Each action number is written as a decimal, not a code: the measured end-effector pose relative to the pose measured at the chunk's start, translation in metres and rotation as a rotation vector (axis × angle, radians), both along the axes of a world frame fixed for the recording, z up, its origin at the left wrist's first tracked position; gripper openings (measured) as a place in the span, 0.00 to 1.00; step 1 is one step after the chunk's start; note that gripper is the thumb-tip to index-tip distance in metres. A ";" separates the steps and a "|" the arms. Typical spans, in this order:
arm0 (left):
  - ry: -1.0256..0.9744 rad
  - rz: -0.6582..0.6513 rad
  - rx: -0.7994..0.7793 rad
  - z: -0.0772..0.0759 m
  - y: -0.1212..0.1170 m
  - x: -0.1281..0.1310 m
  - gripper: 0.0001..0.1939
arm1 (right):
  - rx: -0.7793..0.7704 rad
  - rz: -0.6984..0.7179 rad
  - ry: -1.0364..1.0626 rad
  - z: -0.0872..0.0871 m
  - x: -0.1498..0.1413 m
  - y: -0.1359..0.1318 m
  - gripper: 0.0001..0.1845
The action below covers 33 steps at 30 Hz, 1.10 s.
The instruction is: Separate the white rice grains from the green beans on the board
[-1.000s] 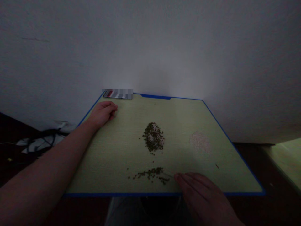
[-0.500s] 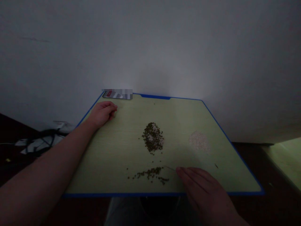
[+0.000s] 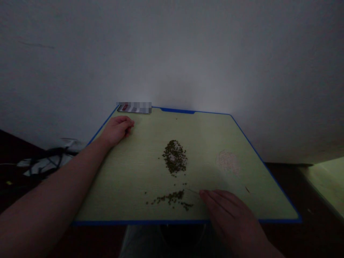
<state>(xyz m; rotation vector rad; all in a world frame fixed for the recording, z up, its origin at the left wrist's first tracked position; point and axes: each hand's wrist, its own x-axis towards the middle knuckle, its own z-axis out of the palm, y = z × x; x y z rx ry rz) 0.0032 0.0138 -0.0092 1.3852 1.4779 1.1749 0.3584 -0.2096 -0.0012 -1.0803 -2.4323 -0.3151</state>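
Observation:
My left hand (image 3: 120, 128) rests on the table's far left, its fingers curled in closed, with nothing visible in them. At the near edge my right hand (image 3: 228, 208) pinches a thin needle-like stick (image 3: 192, 190) between thumb and fingers. Its tip reaches left, close to a scattered row of small green beans (image 3: 173, 197). Farther back, in the middle, lies a heap of green beans mixed with pale grains (image 3: 174, 156). A flat patch of pale grains (image 3: 228, 162) is spread to the right.
The pale table (image 3: 204, 132) has a blue rim and stands against a grey wall. A phone (image 3: 134, 108) lies at its far left corner. A small dark sliver (image 3: 247, 189) is on the right. Below the near edge is a dark container (image 3: 182, 234).
My right hand has shifted slightly left with the stick. A bean or two at the right end of the near row has moved away, toward the heap. My left hand stays put.

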 end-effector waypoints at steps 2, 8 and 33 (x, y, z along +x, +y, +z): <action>0.004 -0.004 0.008 0.001 -0.001 0.001 0.08 | -0.005 0.011 0.006 0.002 0.001 -0.001 0.19; 0.012 0.018 -0.005 0.004 -0.001 0.003 0.08 | -0.008 0.070 0.057 0.012 -0.002 -0.006 0.17; -0.019 0.001 -0.003 0.000 0.002 0.002 0.08 | 0.018 0.030 0.049 0.006 -0.010 -0.010 0.18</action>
